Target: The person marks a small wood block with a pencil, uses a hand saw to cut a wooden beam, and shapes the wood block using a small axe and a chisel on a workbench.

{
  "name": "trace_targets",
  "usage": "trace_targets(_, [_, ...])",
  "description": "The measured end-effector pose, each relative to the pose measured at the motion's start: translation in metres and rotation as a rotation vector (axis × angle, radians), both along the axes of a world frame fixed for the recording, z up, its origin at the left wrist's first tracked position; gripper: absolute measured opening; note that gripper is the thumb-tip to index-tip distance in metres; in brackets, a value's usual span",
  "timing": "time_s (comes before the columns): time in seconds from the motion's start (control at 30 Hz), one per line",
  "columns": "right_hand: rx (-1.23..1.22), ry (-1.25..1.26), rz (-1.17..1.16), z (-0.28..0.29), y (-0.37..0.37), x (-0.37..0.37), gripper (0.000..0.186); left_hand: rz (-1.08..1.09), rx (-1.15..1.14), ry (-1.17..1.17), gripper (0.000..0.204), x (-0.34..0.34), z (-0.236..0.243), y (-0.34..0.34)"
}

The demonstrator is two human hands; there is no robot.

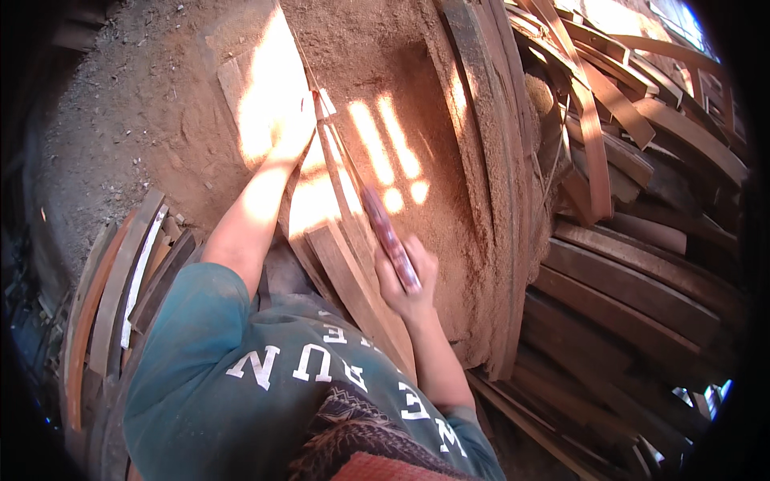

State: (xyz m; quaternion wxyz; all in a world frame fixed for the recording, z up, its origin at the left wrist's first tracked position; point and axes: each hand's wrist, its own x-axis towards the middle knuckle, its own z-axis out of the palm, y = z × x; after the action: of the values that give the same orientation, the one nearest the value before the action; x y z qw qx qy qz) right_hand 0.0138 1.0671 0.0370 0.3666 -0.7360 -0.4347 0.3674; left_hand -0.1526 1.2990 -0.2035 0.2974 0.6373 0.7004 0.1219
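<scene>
My right hand [413, 276] is closed around the reddish-brown handle [389, 240] of a long, thin-bladed hand tool. Its narrow blade [346, 152] appears nearly edge-on and points up and left, so its exact kind is unclear. Bright sunlight falls on my left hand [295, 128], which is closed at the far end of a wooden strip [335, 164]; glare washes out most finger detail. The blade runs close by that hand. A thicker wooden board [357, 289] slants from my body toward the strip.
Sawdust [425, 160] covers the ground ahead. A large sawdust-coated timber [489, 160] stands along the right. Beyond it lie stacked curved planks [626, 280] and loose offcut strips [593, 120]. More curved boards [120, 280] lean at the left, near my elbow.
</scene>
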Motion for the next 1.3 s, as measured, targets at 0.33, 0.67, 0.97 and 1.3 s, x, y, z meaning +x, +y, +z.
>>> trace_targets(0.33, [-0.01, 0.102, -0.041, -0.019, 0.05, -0.012, 0.011, -0.05, 0.057, 0.033, 0.045, -0.006, -0.023, 0.006])
trace_targets(0.67, [0.015, 0.076, -0.04, -0.024, 0.056, -0.018, 0.012, 0.007, 0.097, -0.015, 0.044, -0.008, -0.047, -0.006])
trace_targets(0.97, [-0.018, -0.012, -0.037, 0.035, -0.03, 0.002, 0.013, 0.01, -0.031, 0.049, 0.053, 0.001, -0.024, -0.004])
trace_targets(1.3, [-0.059, 0.124, -0.104, 0.045, -0.052, 0.004, 0.012, -0.066, 0.009, 0.035, 0.053, -0.013, -0.005, -0.005])
